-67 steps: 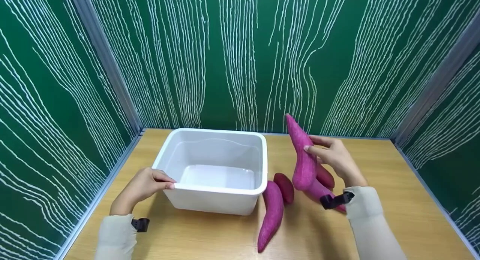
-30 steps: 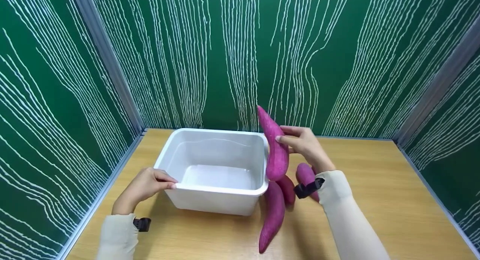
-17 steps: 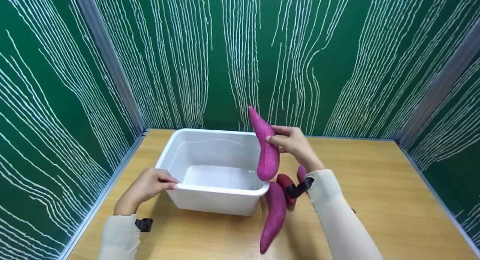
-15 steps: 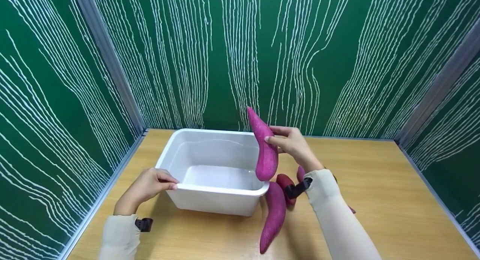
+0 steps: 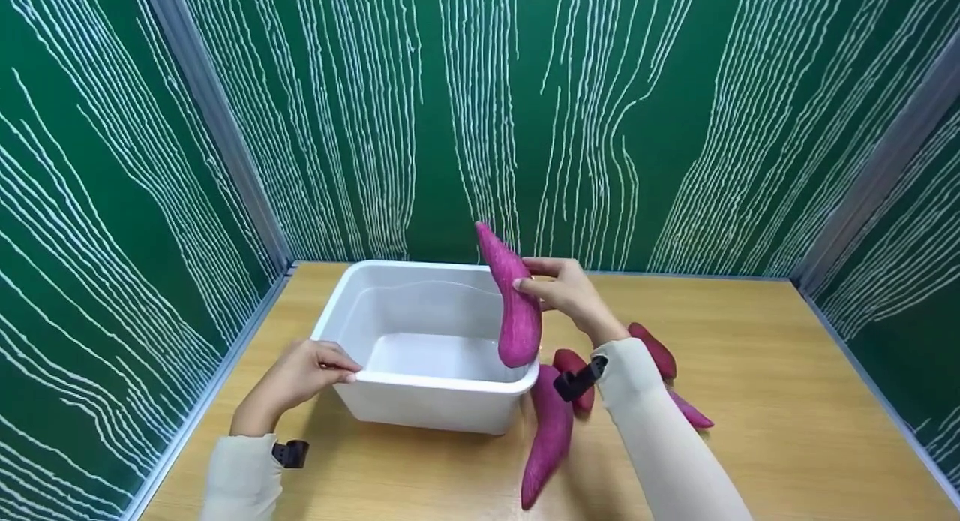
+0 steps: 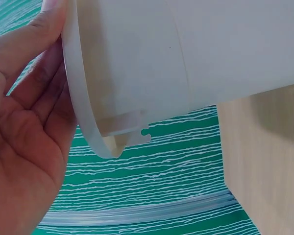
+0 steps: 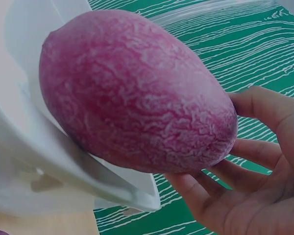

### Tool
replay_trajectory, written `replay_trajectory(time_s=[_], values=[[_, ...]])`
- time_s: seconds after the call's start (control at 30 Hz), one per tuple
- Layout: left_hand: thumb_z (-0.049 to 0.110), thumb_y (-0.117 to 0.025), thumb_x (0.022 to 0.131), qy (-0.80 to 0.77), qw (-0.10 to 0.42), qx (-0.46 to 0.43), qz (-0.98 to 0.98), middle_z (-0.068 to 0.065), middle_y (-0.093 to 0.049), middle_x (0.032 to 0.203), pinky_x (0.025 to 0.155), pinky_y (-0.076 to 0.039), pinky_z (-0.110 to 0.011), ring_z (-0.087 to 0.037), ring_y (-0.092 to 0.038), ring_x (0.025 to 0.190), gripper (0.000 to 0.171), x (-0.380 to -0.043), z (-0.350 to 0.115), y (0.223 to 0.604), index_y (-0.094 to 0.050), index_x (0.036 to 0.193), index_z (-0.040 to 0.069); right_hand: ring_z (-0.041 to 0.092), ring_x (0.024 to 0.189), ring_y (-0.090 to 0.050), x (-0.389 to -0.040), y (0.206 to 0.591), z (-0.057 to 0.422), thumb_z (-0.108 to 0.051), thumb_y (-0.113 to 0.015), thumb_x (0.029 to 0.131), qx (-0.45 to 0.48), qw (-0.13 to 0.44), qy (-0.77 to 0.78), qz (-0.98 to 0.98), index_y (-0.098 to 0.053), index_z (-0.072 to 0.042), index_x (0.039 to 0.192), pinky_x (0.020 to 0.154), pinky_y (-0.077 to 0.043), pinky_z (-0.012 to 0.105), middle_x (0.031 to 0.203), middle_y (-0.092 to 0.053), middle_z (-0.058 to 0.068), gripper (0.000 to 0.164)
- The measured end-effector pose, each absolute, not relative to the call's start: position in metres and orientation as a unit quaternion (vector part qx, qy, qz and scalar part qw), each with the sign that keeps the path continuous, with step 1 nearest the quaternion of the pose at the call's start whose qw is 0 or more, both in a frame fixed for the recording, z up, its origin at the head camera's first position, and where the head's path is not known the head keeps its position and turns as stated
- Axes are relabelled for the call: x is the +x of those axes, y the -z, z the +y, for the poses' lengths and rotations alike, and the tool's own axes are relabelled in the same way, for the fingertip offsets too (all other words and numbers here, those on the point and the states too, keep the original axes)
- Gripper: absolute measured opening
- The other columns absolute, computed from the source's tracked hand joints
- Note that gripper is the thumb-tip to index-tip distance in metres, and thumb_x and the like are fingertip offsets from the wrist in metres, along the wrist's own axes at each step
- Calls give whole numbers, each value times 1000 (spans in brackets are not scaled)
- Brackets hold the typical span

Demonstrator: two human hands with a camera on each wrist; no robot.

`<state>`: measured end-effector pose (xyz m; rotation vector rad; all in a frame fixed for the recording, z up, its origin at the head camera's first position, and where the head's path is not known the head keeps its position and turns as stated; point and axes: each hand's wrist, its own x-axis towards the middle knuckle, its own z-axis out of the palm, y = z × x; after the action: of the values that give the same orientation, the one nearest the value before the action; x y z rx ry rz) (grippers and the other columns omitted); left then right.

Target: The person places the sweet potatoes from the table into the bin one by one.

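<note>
At the white tub [image 5: 427, 405], right end, the right hand [image 5: 566, 291] pinches a purple sweet potato [image 5: 517, 318]; the left hand [image 5: 304, 372] pinches the rim [image 5: 442, 381]. Likely firm, moderately heavy: grip mid-length, avoiding the tapered tip [image 5: 484, 233].

The wood-grain table [image 5: 780, 431] carries a white tub [image 5: 427, 407], two purple sweet potatoes [image 5: 550, 438] and two red ones [image 5: 657, 352], partly hidden, seemingly shorter.

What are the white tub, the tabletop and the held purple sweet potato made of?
White tub: probably lightly glossy plastic, given its smooth rounded rim and highlights.
Tabletop: wood or wood-look laminate, satin, with faint grain.
Purple sweet potato in the right hand: real or imitation, I can't tell; pale wrinkles mark its fairly matte skin.
</note>
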<state>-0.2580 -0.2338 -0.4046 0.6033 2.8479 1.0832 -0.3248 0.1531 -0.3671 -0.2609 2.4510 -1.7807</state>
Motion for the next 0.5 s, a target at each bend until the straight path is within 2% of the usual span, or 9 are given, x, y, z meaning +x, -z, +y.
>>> replay_trajectory(time_s=[0.37,0.5], values=[[15,-77,78,-366,47,149,917,-6,-74,95,87,-54,-42,-20,-62,92,17,-259,-235,405,-78,94,8,23,92,-65,-326,367,140,-20,-69,88,-103,62,571,812,-55,-3,134,74,-58,35,123,-62,19,52],[14,-78,78,-364,39,155,917,-6,-74,94,84,-54,-36,-20,-63,91,15,-260,-235,406,-79,92,8,22,90,-65,-328,369,137,-21,-69,88,-102,69,558,821,-56,-4,133,74,-58,34,121,-63,18,50]])
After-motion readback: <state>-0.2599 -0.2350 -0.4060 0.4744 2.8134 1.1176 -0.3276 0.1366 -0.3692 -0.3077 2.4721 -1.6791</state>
